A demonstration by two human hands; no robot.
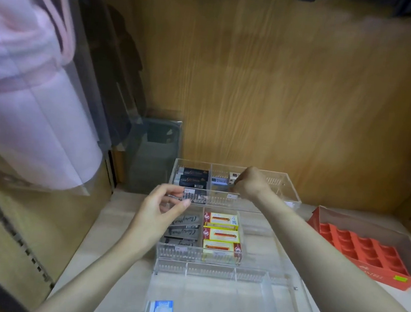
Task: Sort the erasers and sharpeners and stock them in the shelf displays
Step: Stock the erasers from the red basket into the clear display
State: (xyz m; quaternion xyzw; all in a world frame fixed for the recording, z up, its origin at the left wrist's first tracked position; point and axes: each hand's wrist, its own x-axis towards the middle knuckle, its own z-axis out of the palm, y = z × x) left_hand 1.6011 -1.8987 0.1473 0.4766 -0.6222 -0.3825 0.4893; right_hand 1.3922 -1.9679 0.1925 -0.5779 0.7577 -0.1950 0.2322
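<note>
Fingers (171, 190) of my left hand (159, 214) are curling against the thumb, pinching what looks like a dark eraser (174, 197) just beyond the far left corner of the middle tray (198, 254). My right hand (249, 184) is reaching past that tray into the back tray (284, 179), fingers bent downward in its centre compartment; I cannot tell whether they are gripping anything.

I am judging the step in hand to be placing the dark eraser with its own kind. The grey sleeved erasers (184, 228) are lying in the middle tray's left compartment, and the black boxes (194, 177) are sitting behind it, in the back tray's left compartment. To do it well I am planning to match the printing first, then lower the piece flat, long side along the divider, so it is lining up with its neighbours and not riding on a clear wall.

3 yellow boxes (220, 234) are filling the middle tray's centre compartment. In front of it, the front tray (214, 272) is holding 1 blue and white eraser (161, 310) at its near left corner. To the right of the middle tray, a red carton (365, 247) with moulded pockets is lying. The clear walls are proving hard to see, and my 2 forearms are hanging over the trays, so a careless sweep could be knocking stock out of line
</note>
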